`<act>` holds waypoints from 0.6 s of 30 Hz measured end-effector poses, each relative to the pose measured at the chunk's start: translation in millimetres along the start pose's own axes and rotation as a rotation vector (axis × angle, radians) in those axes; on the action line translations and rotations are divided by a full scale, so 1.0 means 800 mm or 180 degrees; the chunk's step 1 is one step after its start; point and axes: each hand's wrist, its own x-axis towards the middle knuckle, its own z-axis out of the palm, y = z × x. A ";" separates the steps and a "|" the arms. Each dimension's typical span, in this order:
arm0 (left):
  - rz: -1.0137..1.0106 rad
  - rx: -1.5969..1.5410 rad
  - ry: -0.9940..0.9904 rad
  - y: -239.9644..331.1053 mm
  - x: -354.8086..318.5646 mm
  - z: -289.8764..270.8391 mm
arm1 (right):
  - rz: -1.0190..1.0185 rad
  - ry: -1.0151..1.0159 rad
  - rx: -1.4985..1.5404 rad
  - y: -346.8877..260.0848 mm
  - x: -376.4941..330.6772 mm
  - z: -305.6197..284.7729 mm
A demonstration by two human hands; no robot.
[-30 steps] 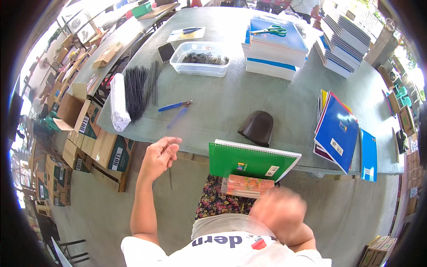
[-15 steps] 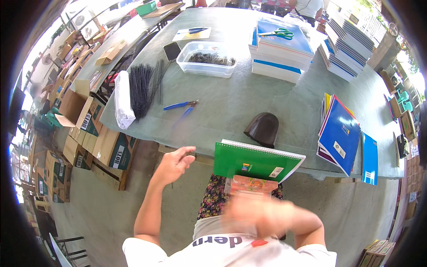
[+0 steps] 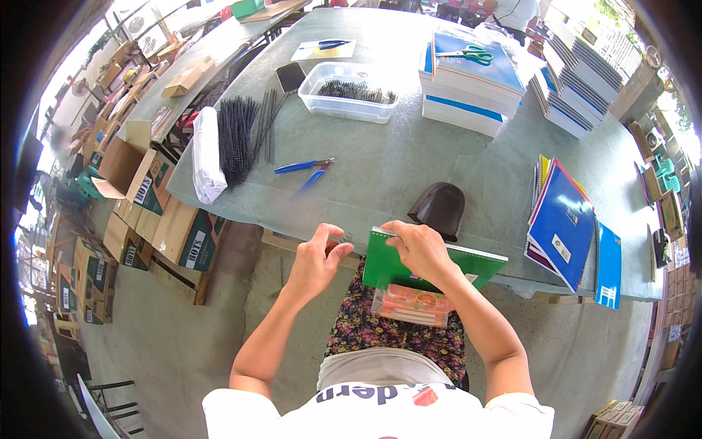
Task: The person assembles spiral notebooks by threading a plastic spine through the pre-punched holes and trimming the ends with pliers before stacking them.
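1. Our right hand is now raised to the upper edge of the green notebook, fingers curled; grip unclear.
2. Our left hand hovers half-closed nearby; contents, we cannot tell.
3. The notebook tilts at the near edge of the surface; likely stiff, light, slick: pinch its sides.

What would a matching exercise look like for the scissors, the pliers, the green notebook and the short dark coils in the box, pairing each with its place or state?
Things
1. scissors
2. pliers
3. green notebook
4. short dark coils

Places and states
A. inside a clear plastic box
B. has the right hand at its top edge
C. on top of a book stack
D. lying on the table with blue handles spread

Pairs: 1-C, 2-D, 3-B, 4-A
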 end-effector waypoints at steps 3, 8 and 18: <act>0.0149 0.0192 0.0111 -0.006 -0.001 0.014 | -0.0112 -0.0115 0.0125 0.003 -0.001 -0.004; 0.0107 -0.0098 -0.0123 0.006 -0.007 0.028 | -0.0364 -0.0089 0.0257 0.011 -0.001 -0.002; 0.0248 -0.0356 0.0106 0.019 0.016 0.031 | -0.0002 -0.0319 0.0314 -0.003 0.000 -0.012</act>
